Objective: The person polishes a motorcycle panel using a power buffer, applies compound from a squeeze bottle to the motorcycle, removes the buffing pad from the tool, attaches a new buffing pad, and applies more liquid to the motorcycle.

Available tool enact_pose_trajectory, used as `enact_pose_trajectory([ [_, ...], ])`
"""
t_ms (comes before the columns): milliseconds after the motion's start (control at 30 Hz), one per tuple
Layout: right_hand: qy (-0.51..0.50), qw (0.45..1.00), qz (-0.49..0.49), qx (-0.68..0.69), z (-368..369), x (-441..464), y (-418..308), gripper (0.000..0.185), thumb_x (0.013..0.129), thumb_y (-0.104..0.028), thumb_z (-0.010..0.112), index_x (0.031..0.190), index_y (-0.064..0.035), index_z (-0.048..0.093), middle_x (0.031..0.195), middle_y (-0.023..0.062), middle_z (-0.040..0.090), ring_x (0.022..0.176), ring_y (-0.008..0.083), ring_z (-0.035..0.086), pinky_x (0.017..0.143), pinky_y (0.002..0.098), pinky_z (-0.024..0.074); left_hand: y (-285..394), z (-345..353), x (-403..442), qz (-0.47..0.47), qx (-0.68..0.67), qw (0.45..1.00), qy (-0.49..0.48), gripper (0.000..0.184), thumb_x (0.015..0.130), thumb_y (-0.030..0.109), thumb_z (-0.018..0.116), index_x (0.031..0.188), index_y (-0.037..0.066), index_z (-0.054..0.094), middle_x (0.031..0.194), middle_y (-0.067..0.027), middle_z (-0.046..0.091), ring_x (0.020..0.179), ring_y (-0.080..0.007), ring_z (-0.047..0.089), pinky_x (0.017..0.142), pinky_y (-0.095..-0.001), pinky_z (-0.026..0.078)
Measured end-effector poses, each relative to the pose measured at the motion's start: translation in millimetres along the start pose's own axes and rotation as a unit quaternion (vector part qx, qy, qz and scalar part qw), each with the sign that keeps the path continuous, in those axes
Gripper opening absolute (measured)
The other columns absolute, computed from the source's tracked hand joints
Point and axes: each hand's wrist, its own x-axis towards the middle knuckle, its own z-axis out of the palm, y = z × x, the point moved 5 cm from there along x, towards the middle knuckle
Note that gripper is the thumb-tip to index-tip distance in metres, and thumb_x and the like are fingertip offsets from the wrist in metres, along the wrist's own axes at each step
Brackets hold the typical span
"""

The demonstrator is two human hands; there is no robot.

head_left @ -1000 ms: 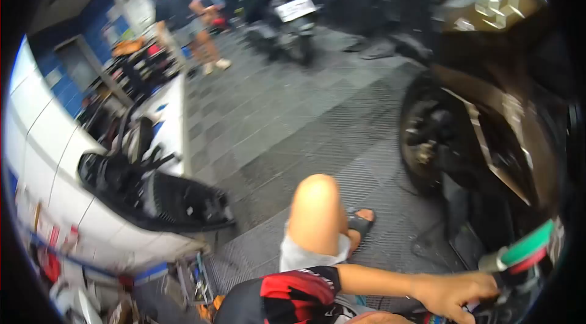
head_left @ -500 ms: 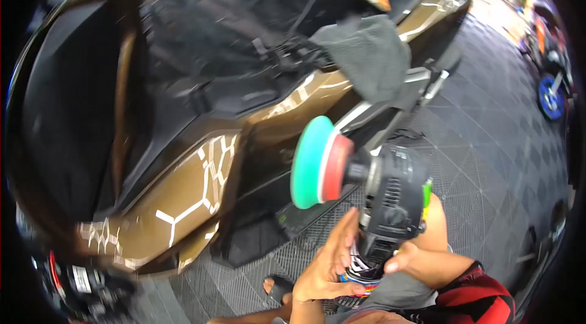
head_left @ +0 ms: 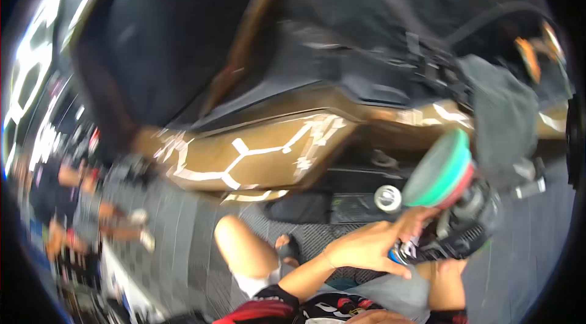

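A black cordless polisher (head_left: pixel 467 226) with a green foam pad (head_left: pixel 436 171) on a red backing is held low in front of me, pad tilted up towards the scooter. My left hand (head_left: pixel 369 244) is closed around the near end of its body, fingers reaching over the top. Behind and below the tool, my right hand (head_left: pixel 450 266) grips it, most of its fingers hidden. The pad stands apart from the scooter's brown side panel (head_left: pixel 262 156), which carries white reflected light lines.
A grey towel (head_left: pixel 505 113) drapes over the scooter at the right. Beyond it lies an orange power drill (head_left: pixel 528 60), blurred. A round white-topped object (head_left: pixel 387 198) rests on the footboard (head_left: pixel 354 208). Another person (head_left: pixel 58 193) is at the far left, on the tiled floor (head_left: pixel 177 220).
My view has swung left, so the scooter and towel sit farther right. The polisher has shifted right in view and its pad is tilted more. Both hands stay on it.
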Motion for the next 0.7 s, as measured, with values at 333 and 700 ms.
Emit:
enact_pose_trajectory([
  [333, -0.098, 0.981, 0.074, 0.152, 17.2, -0.7, 45.7, 0.086, 0.065, -0.026, 0.089, 0.133, 0.0052, 0.046, 0.111, 0.0184, 0.063, 0.101, 0.0257, 0.062, 0.088, 0.0370, 0.0503, 65.2, -59.6, -34.1, 0.251, -0.004, 0.899, 0.360, 0.112, 0.087, 0.077, 0.051, 0.154, -0.008, 0.025, 0.156, -0.0309, 0.030, 0.147, -0.0421, 0.029, 0.117, -0.0461, 0.026],
  [700, -0.134, 0.973, 0.101, 0.161, 31.3, -0.4, 44.1, 0.088, 0.064, -0.024, 0.089, 0.134, 0.0055, 0.045, 0.111, 0.0186, 0.063, 0.101, 0.0252, 0.062, 0.088, 0.0367, 0.0502, 79.2, -56.1, -5.3, 0.282, -0.071, 0.903, 0.317, 0.072, 0.097, 0.030, 0.056, 0.154, -0.006, 0.029, 0.161, -0.0265, 0.025, 0.151, -0.0390, 0.023, 0.121, -0.0437, 0.020],
])
